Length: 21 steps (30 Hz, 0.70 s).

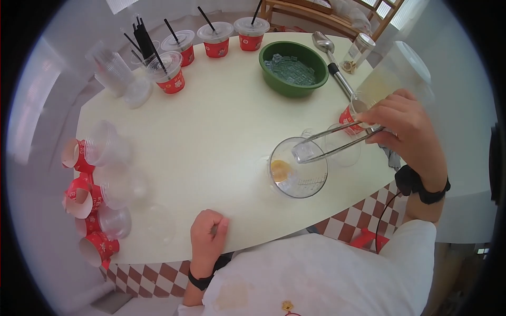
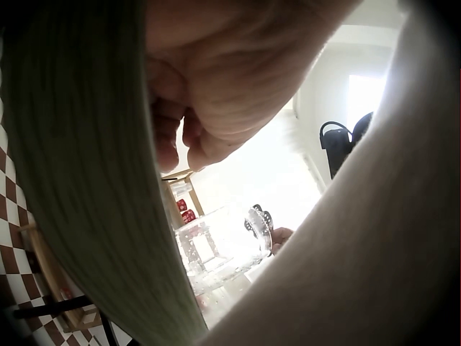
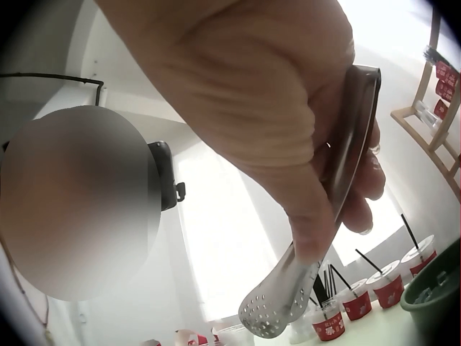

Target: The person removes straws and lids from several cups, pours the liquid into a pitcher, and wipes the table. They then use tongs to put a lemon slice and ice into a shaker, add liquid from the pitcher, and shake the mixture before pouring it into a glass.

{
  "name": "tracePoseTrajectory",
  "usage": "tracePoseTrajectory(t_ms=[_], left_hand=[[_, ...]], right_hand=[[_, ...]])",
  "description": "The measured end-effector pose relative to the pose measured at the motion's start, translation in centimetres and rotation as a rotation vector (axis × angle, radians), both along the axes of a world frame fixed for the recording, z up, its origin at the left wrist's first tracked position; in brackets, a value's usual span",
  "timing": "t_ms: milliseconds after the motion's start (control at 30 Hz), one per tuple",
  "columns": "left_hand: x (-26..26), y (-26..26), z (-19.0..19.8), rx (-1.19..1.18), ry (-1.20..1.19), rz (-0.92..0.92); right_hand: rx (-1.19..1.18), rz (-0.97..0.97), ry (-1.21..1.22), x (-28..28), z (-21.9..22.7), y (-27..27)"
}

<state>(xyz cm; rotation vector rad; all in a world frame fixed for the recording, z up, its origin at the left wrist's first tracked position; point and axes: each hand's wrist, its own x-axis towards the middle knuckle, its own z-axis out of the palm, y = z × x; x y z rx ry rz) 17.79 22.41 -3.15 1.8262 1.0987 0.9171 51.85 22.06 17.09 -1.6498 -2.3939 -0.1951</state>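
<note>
One ice cube (image 1: 302,153) was held at the measuring cup (image 1: 311,183) mouth.
Left-pointing tongs (image 1: 331,131) were gripped by the nearer right hand (image 1: 403,121); left hand (image 1: 207,234) empty.

And here's the right hand (image 1: 403,124), gripping metal tongs (image 1: 333,131), with a clear ice cube (image 1: 303,153) between the tips, right at the mouth of a transparent measuring cup (image 1: 311,184)! Something yellow (image 1: 281,170) sits inside that cup. The left hand (image 1: 207,234), fingers curled, rests near the edge of the pale table (image 1: 211,137). Up top, a green bowl (image 1: 289,91) full of ice (image 1: 290,68), a metal scoop (image 1: 322,42) just beside it, and across to the left, four lidded cups (image 1: 216,48) in red sleeves, black straws (image 1: 206,18) poking out!
</note>
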Motion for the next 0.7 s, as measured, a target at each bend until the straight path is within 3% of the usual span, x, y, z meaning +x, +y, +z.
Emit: tracePoseTrajectory(t_ms=[100,200,300,367,433,500,700], left_hand=[[-0.1,0.0,0.0,-0.004,0.005,-0.003],[-0.3,-0.1,0.1,-0.009,0.008,0.004],[-0.2,-0.2,0.2,-0.01,0.0,0.012],[0.0,-0.2,0.2,-0.008,0.003,0.01],[-0.1,-0.1,0.2,-0.003,0.019,0.005],[-0.1,-0.2,0.2,-0.024,0.019,0.016],[-0.3,-0.3,0.0,-0.048,0.004,0.038]], right_hand=[[-0.058,0.049,-0.114,-1.1,-1.1,-0.9],[-0.067,0.057,-0.001,-0.5,-1.0,-0.6],[-0.132,-0.221,0.226,1.0,-0.6,1.5],[-0.118,-0.405,0.203,2.3,-1.7,4.5],[-0.062,-0.431,0.069,4.0,-4.1,7.8],[-0.173,-0.412,-0.092,6.6,-7.0,11.7],[-0.272,-0.416,-0.106,5.5,-9.9,15.8]])
